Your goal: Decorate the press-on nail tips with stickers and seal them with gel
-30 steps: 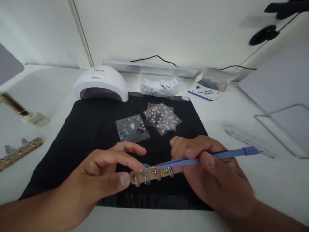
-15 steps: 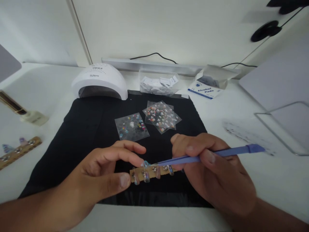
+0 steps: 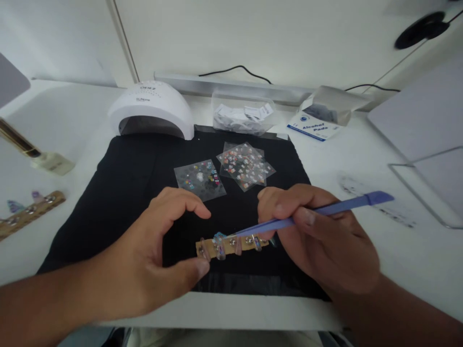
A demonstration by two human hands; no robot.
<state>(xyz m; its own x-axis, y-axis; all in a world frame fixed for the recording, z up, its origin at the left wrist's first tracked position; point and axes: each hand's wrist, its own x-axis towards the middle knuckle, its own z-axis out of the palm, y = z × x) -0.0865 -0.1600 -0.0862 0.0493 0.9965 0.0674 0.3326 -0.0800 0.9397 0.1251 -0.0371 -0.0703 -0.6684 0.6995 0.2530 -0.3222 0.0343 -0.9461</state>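
Note:
A narrow tan strip (image 3: 244, 242) carries several nail tips mounted on round metal studs. On one glossy nail tip (image 3: 221, 251), second from the left, sits a small blue decal (image 3: 218, 237). My right hand (image 3: 318, 236) grips blue tweezers (image 3: 269, 226), and their point rests at or just beside the decal. The strip's right end lies against the fingers of this same hand. My left hand (image 3: 159, 255) is open at the strip's left end, index finger bent above it. Its thumb tip is close below the strip; whether they touch I cannot tell.
On the black mat (image 3: 137, 193) lie a clear decal sheet (image 3: 195, 185) and stacked sheets (image 3: 246, 166). Behind stand a white nail lamp (image 3: 155, 103), a clear bin (image 3: 242, 115) and an alcohol pads box (image 3: 318, 120). At left are a polish bottle (image 3: 54, 163) and a second nail strip (image 3: 39, 208).
My left index finger has come off the blue decal and lifted away, widening the gap to the thumb. The tweezers stay near the decal. The whole view has shifted slightly.

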